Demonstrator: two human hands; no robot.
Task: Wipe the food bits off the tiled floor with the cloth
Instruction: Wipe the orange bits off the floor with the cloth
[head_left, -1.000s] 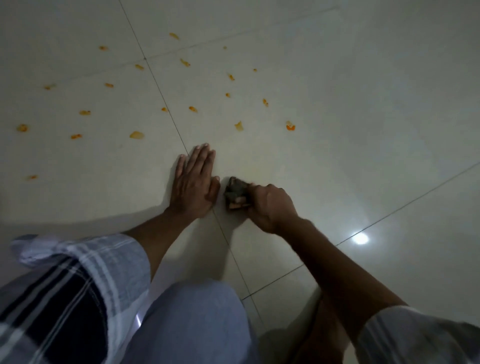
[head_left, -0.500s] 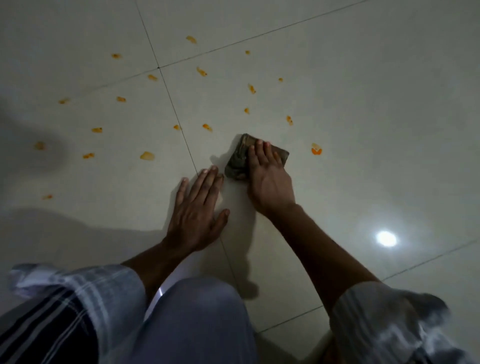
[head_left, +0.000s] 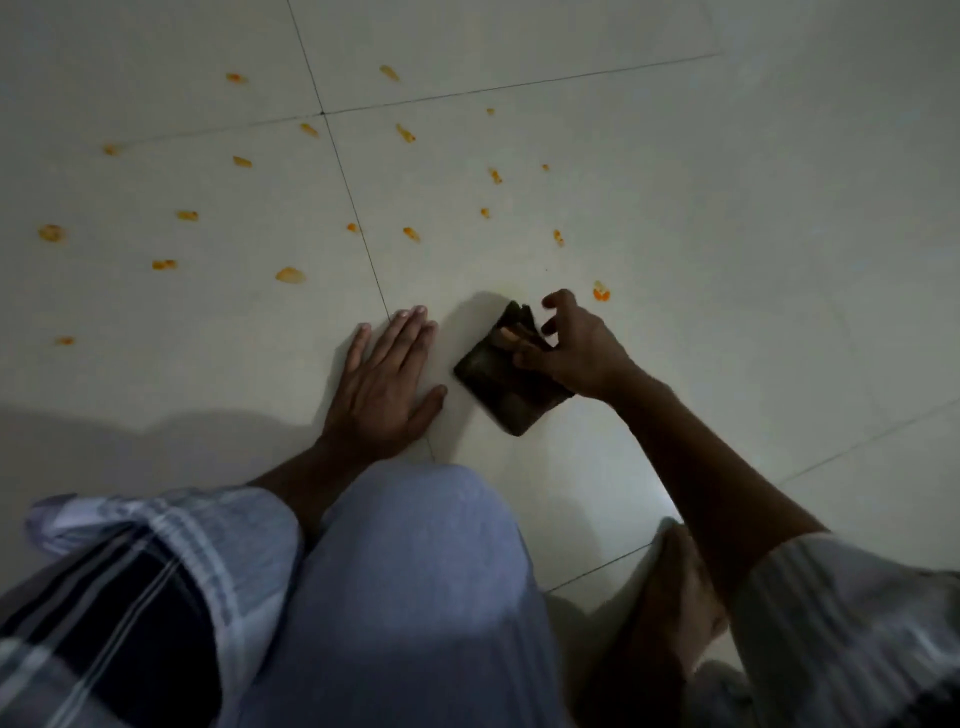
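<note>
Head view, looking down at a pale tiled floor (head_left: 675, 208).

A: Where are the hands?

B: The left hand (head_left: 382, 384) lies flat on the floor, fingers straight and close together, thumb spread out toward the cloth. It sits across a dark grout line (head_left: 358, 218) that runs away from the person.

A: And the cloth?

B: The cloth (head_left: 506, 384) is a dark folded pad lying on the floor just beside the left thumb, not touching it. The right hand (head_left: 576, 353) pinches its far edge, thumb and fingers curled round a raised fold; the little finger sticks up free.

A: What about the food bits?

B: Orange food bits (head_left: 410, 234) are scattered over the tiles beyond both hands. One larger crumb (head_left: 601, 292) lies just beyond the right hand. Several more spread out to the far left, well apart from each other.

A: Any open room?

B: Bare tile stretches to the right of the right arm. Near the person, a knee in light blue trousers (head_left: 415, 597) and a striped sleeve (head_left: 156, 571) fill the lower frame.
</note>
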